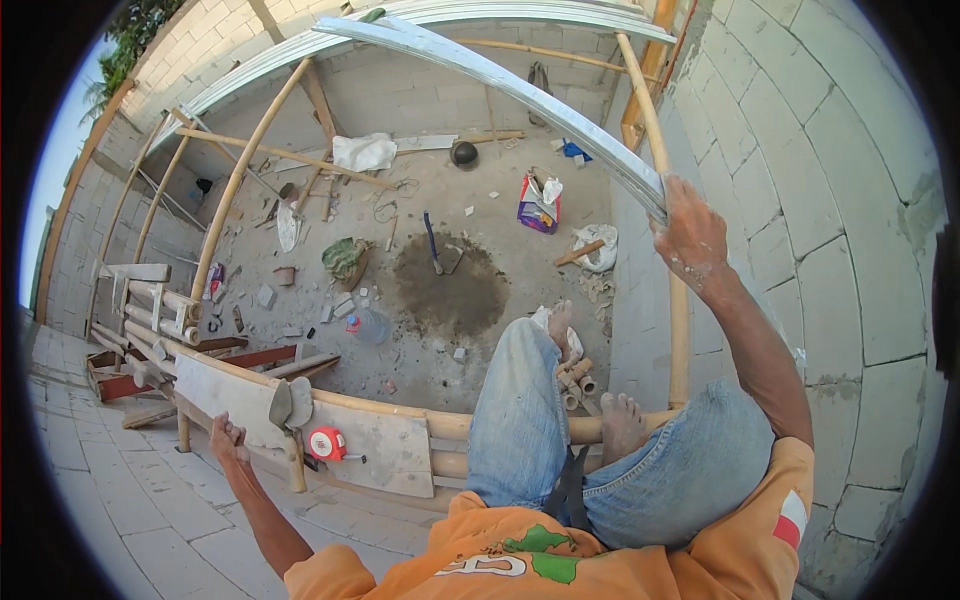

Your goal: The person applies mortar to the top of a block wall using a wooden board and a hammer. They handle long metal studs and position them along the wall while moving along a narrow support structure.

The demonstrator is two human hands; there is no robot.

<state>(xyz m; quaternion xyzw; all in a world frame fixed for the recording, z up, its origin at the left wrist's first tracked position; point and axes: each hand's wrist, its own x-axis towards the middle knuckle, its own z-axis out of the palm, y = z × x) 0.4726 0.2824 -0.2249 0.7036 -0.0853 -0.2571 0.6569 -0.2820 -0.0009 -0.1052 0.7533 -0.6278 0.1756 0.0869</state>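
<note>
My right hand [690,232] is wrapped round the near end of a long silvery metal channel [510,85], beside an upright bamboo pole [679,340]. The channel slants up and away to the left, its far end by other metal lengths. My left hand [229,440] is held over the left of the plank platform, fingers curled; what they hold, if anything, is too small to make out. Nearest to it on the boards [390,450] lie a wooden-handled tool with a grey head [292,405] and a red and white tape measure [326,444].
I sit high on bamboo scaffolding [450,424], bare feet below. Block walls [800,200] enclose the area. On the floor lie a blue-handled tool [432,240] on a dark damp patch, a water bottle [368,326], a dark round helmet-like object [464,155], sacks and block pieces.
</note>
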